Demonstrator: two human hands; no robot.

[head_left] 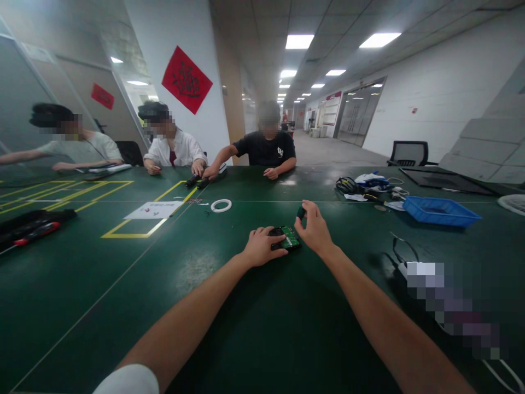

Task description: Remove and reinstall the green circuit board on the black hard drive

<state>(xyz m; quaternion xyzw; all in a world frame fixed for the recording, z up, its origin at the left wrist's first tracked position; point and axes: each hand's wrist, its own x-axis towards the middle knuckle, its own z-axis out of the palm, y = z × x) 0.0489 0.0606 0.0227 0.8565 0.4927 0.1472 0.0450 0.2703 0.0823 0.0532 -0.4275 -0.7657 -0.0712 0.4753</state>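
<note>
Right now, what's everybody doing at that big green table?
The person whose arms reach in from the near side has their left hand resting on a black device with a green circuit board. Their right hand is raised beside it, pinching a small dark object too small to make out. Across the green table, a person in a black shirt stretches an arm toward some dark things. A blue tray sits off to the right.

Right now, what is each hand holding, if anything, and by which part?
The right hand pinches a small dark object; which part of it cannot be told. The left hand rests on the left end of a green-and-black device; a grip is unclear.
</note>
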